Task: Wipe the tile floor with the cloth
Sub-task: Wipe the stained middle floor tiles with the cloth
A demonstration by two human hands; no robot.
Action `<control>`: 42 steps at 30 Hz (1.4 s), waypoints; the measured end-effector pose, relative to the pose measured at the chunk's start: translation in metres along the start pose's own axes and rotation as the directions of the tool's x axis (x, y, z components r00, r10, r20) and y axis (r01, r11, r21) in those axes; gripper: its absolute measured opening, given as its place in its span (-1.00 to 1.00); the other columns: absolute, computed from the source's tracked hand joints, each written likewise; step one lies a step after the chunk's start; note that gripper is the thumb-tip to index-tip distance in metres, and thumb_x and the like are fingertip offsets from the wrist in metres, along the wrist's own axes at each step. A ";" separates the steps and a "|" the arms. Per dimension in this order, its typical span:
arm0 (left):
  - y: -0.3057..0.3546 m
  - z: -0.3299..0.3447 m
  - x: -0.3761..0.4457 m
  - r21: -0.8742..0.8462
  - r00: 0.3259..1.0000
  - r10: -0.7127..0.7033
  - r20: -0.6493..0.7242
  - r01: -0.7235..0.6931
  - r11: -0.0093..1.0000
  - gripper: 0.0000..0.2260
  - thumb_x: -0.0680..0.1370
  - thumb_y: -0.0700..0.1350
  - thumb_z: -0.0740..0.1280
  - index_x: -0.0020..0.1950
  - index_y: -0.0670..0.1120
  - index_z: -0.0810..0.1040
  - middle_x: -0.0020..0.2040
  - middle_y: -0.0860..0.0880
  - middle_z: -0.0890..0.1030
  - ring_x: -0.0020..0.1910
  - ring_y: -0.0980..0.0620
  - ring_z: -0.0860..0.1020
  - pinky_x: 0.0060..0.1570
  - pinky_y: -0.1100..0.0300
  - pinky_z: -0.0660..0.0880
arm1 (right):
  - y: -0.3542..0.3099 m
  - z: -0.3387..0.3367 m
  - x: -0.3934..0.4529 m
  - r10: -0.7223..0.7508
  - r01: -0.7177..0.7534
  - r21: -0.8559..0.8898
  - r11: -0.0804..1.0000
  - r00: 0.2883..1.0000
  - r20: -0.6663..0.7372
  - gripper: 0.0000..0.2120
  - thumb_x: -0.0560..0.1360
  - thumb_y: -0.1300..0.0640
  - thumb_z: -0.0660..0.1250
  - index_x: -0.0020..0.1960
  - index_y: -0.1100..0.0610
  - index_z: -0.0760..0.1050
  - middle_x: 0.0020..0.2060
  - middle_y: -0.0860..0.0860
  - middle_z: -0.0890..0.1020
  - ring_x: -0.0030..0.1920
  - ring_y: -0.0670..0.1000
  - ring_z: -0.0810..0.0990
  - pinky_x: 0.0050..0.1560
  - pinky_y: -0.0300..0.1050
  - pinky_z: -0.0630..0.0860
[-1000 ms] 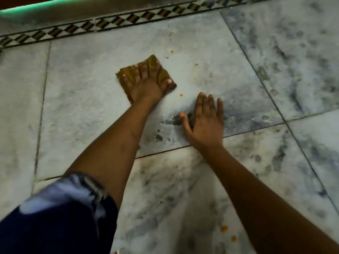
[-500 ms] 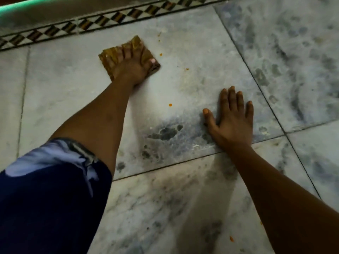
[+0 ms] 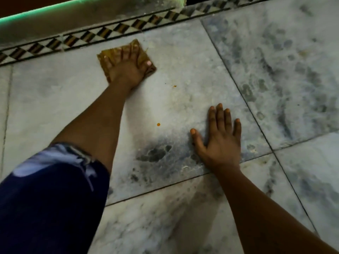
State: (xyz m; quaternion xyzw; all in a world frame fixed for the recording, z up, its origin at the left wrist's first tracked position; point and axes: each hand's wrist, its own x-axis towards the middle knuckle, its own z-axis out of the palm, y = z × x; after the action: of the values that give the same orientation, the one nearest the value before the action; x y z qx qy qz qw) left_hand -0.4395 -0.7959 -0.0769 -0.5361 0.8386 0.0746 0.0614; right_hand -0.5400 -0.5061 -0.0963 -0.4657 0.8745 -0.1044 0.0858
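A folded mustard-brown cloth (image 3: 106, 55) lies flat on the grey-white marble tile floor (image 3: 55, 107), close to the patterned border strip. My left hand (image 3: 126, 65) presses down on the cloth with spread, straight fingers and covers most of it. Flat on the same tile, nearer to me and to the right, my right hand (image 3: 221, 140) rests with straight fingers and holds nothing. Small orange crumbs (image 3: 158, 124) lie on the tile between the two hands.
A diamond-patterned border strip (image 3: 82, 38) runs along the far edge, with a raised grey step (image 3: 91, 17) lit green behind it. Dark smudges (image 3: 156, 154) mark the tile left of my right hand. Dark grout lines (image 3: 238, 88) divide the tiles.
My left hand has pushed the cloth away from me, from the tile's middle to near the border strip. My right hand stays planted on the tile.
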 end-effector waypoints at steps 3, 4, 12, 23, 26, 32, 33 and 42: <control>0.009 0.008 -0.031 0.005 0.970 0.239 -0.047 -0.239 0.971 -0.40 0.56 0.30 -0.03 0.54 0.11 -0.06 0.56 0.01 0.00 0.54 -0.02 -0.06 0.42 -0.18 -0.23 | 0.000 -0.001 0.000 -0.005 0.005 0.010 1.000 1.000 0.001 -0.21 0.46 -0.35 -0.17 0.54 0.08 -0.11 0.54 0.06 -0.05 0.53 0.06 -0.11 0.46 0.00 -0.29; -0.001 0.011 -0.045 0.012 0.942 0.331 -0.058 -0.331 0.943 -0.38 0.53 0.33 -0.03 0.53 0.12 -0.03 0.56 0.02 0.03 0.53 0.00 -0.04 0.42 -0.16 -0.22 | 0.000 -0.001 0.000 -0.004 0.004 0.015 1.000 1.000 0.003 -0.21 0.46 -0.35 -0.17 0.54 0.08 -0.11 0.54 0.06 -0.05 0.53 0.06 -0.11 0.46 0.00 -0.28; -0.039 -0.012 0.028 -0.035 0.995 -0.035 -0.094 0.032 0.999 -0.39 0.52 0.35 0.04 0.52 0.15 0.07 0.54 -0.12 0.07 0.50 -0.18 0.07 0.41 -0.29 -0.15 | 0.001 0.000 0.001 -0.001 0.000 0.029 1.000 1.000 0.021 -0.23 0.45 -0.36 -0.20 0.53 0.05 -0.19 0.53 0.02 -0.13 0.52 0.01 -0.20 0.47 0.03 -0.28; -0.002 -0.005 0.003 0.007 0.877 0.478 -0.058 -0.478 0.878 -0.23 0.41 0.40 -0.12 0.54 0.05 0.03 0.55 -0.03 0.10 0.53 0.03 0.04 0.46 -0.07 -0.18 | 0.000 0.001 0.000 0.010 -0.010 0.026 1.000 1.000 0.004 -0.24 0.47 -0.35 -0.16 0.53 0.05 -0.14 0.53 0.02 -0.08 0.52 0.01 -0.14 0.48 0.04 -0.23; -0.046 0.000 -0.002 0.029 0.919 0.379 -0.104 -0.378 0.925 -0.27 0.44 0.39 -0.09 0.53 0.06 0.08 0.54 -0.01 0.14 0.52 0.01 0.07 0.45 -0.08 -0.14 | 0.000 0.001 0.000 0.007 -0.007 0.041 0.999 1.000 -0.001 -0.23 0.47 -0.35 -0.15 0.53 0.06 -0.11 0.53 0.03 -0.05 0.52 0.02 -0.12 0.47 0.05 -0.22; 0.010 -0.028 0.075 -0.068 1.000 -0.014 0.018 0.016 0.998 -0.40 0.59 0.26 -0.09 0.55 0.03 -0.11 0.57 -0.05 -0.11 0.53 -0.11 -0.11 0.44 -0.15 -0.23 | 0.000 0.001 -0.001 0.005 -0.005 0.037 0.999 1.000 0.001 -0.24 0.46 -0.36 -0.19 0.52 0.03 -0.18 0.52 0.00 -0.11 0.52 -0.01 -0.17 0.47 0.04 -0.25; 0.026 -0.029 0.079 -0.075 0.999 0.032 0.034 -0.029 0.997 -0.41 0.60 0.25 -0.10 0.55 0.02 -0.11 0.57 -0.05 -0.11 0.53 -0.11 -0.11 0.43 -0.15 -0.24 | 0.000 0.002 0.000 0.005 -0.005 0.036 0.999 1.000 0.002 -0.24 0.46 -0.37 -0.20 0.52 0.03 -0.19 0.52 0.00 -0.11 0.52 -0.01 -0.18 0.47 0.04 -0.25; -0.009 0.003 -0.024 0.021 0.864 0.504 0.003 -0.504 0.864 -0.26 0.40 0.41 -0.12 0.53 0.13 -0.04 0.56 0.06 0.03 0.53 0.05 -0.02 0.44 -0.08 -0.20 | 0.001 0.001 0.001 -0.011 0.011 0.045 0.999 1.000 -0.002 -0.23 0.45 -0.36 -0.19 0.53 0.06 -0.15 0.52 0.03 -0.09 0.52 0.02 -0.15 0.48 0.05 -0.23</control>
State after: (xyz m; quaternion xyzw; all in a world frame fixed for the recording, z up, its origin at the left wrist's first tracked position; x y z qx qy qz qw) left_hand -0.4208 -0.7776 -0.0760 -0.2982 0.9503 0.0784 0.0443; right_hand -0.5410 -0.5063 -0.0975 -0.4683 0.8695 -0.1252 0.0949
